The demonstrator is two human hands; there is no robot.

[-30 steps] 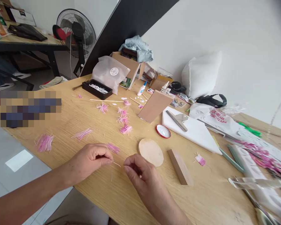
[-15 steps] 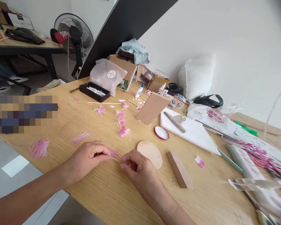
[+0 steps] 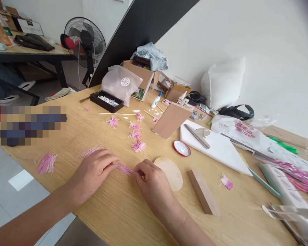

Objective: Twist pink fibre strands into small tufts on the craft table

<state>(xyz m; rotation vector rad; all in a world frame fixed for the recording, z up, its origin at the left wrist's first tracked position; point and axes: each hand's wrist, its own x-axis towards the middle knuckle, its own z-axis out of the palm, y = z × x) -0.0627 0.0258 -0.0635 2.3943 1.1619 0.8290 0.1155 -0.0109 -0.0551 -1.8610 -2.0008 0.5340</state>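
Observation:
Over the wooden table (image 3: 102,218), my left hand (image 3: 93,174) has thumb and fingers pinched at the left end of a small pink thread bundle (image 3: 124,169). My right hand (image 3: 154,186) is pinched too, close to the bundle's right end; what sits between its fingertips is too small to make out. Behind my left hand lies a loose pink-white bundle (image 3: 91,151), and a thicker pink tuft (image 3: 46,163) lies farther left. Several fluffy pink tufts, one of them nearest my hands (image 3: 139,146), form a rough row behind. A round wooden disc (image 3: 170,172) lies beside my right hand.
A wooden block (image 3: 201,191), a red-rimmed lid (image 3: 181,148) and a pink-white piece (image 3: 227,182) lie to the right. Farther back are a leaning brown board (image 3: 171,119), a black tray (image 3: 107,101) and a glue bottle (image 3: 156,99). Tweezers (image 3: 284,222) lie at the lower right.
The pale strand visible between my fingertips before no longer shows. My right hand has closed into a tighter pinch, and the view has shifted slightly.

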